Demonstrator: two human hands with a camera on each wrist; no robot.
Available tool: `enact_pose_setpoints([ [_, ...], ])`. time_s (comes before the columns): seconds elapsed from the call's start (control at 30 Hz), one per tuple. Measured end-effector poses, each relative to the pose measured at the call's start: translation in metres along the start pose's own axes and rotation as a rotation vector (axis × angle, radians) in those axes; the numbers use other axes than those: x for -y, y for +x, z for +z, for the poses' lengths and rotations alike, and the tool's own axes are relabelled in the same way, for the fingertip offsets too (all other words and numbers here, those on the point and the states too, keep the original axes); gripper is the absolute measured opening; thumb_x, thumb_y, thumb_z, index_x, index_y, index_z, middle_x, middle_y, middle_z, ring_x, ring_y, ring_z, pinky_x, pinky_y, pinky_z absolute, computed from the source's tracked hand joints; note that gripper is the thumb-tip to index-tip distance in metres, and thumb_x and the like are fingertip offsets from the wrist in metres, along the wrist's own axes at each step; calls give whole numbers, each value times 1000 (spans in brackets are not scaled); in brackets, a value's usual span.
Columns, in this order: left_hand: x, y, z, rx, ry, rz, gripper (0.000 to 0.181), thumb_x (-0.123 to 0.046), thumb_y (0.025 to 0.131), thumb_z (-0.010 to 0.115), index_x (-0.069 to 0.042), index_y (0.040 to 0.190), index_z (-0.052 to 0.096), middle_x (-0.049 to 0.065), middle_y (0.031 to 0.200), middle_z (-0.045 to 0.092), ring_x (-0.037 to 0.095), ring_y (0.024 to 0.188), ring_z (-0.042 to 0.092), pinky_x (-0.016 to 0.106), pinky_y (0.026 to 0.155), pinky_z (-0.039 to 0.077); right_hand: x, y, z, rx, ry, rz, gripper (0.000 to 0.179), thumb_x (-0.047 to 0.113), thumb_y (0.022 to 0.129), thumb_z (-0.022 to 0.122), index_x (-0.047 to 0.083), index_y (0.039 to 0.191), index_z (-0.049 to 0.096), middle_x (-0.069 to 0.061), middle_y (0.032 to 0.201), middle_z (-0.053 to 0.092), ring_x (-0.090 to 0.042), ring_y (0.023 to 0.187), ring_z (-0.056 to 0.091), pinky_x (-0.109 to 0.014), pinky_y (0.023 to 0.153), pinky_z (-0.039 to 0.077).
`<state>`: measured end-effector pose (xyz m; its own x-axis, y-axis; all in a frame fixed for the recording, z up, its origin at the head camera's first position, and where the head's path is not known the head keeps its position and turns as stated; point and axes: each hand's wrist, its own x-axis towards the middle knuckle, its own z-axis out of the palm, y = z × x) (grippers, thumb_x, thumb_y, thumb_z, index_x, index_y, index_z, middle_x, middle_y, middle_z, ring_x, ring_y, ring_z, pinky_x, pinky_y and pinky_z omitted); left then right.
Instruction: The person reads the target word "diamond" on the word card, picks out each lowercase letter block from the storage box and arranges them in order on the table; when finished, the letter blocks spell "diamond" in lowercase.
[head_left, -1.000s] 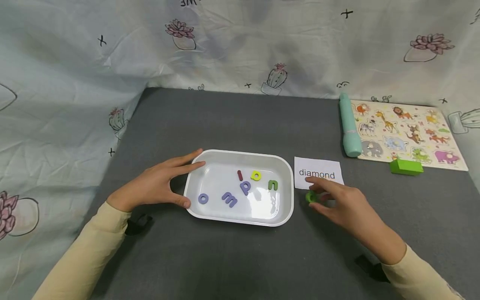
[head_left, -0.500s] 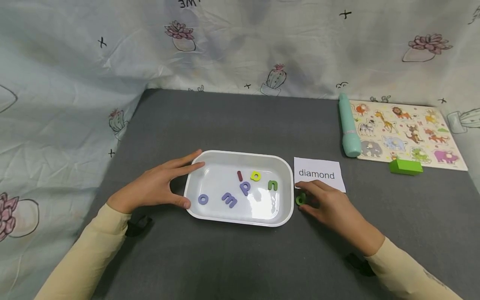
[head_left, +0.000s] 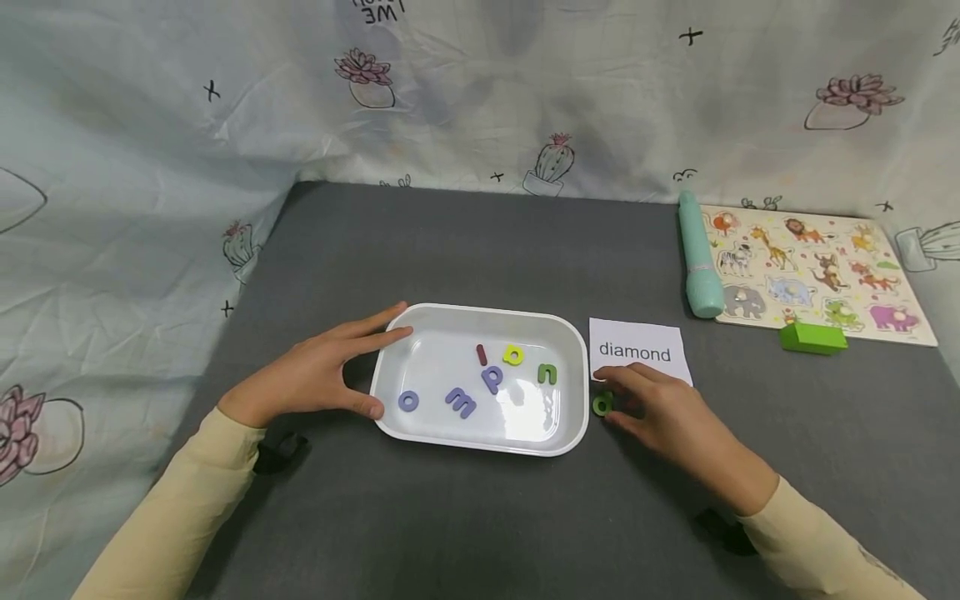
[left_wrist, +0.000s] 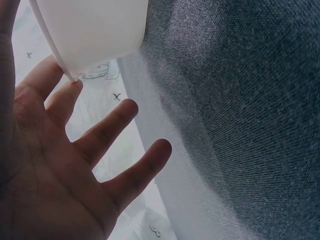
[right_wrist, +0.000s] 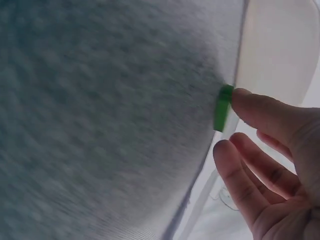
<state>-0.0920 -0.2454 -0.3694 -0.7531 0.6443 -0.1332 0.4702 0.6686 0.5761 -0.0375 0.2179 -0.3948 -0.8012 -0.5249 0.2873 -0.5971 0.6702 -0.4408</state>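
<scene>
A white tray holds several coloured letters, among them a blue m, a yellow ring-shaped letter and a green n. My left hand spans the tray's left end, fingers spread, with thumb and fingertips at its rim; two fingers extend free in the left wrist view. Just right of the tray, a small green ring-shaped letter lies on the dark tabletop. My right hand is beside it: the thumb tip is at its edge in the right wrist view, the other fingers apart from it.
A white card reading "diamond" lies above the right hand. Farther right are a teal tube-shaped case, an animal puzzle board and a green block. A patterned cloth hangs behind the table.
My right hand has moved left with the green letter, bringing it close to the tray, and its fingers now stand apart from it. My left hand has stayed at the tray.
</scene>
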Motion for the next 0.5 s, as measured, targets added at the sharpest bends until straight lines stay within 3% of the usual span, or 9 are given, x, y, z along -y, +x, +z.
enact_pose_setpoints([
  [0.2, -3, -1, -3, 15, -21, -26, 107, -56, 69, 87, -35, 160, 33, -17, 168, 11, 27, 148, 29, 55, 103, 39, 12, 17, -27, 22, 71, 15, 62, 5, 67, 95, 10, 123, 69, -2, 111, 71, -18, 89, 69, -31, 66, 57],
  [0.37, -3, 0, -4, 22, -28, -33, 107, -54, 70, 88, -35, 160, 34, -18, 168, 11, 27, 148, 28, 55, 104, 38, 29, 54, -44, 115, 340, -26, 58, 13, 75, 92, 21, 127, 68, 10, 123, 66, -12, 106, 63, -31, 83, 56],
  [0.5, -2, 0, -3, 29, -31, -21, 107, -56, 71, 86, -35, 160, 32, -17, 168, 10, 27, 149, 27, 55, 105, 37, 42, 88, -31, 242, 587, -22, 55, 17, 79, 90, 25, 128, 68, 10, 126, 63, -12, 112, 60, -33, 93, 53],
])
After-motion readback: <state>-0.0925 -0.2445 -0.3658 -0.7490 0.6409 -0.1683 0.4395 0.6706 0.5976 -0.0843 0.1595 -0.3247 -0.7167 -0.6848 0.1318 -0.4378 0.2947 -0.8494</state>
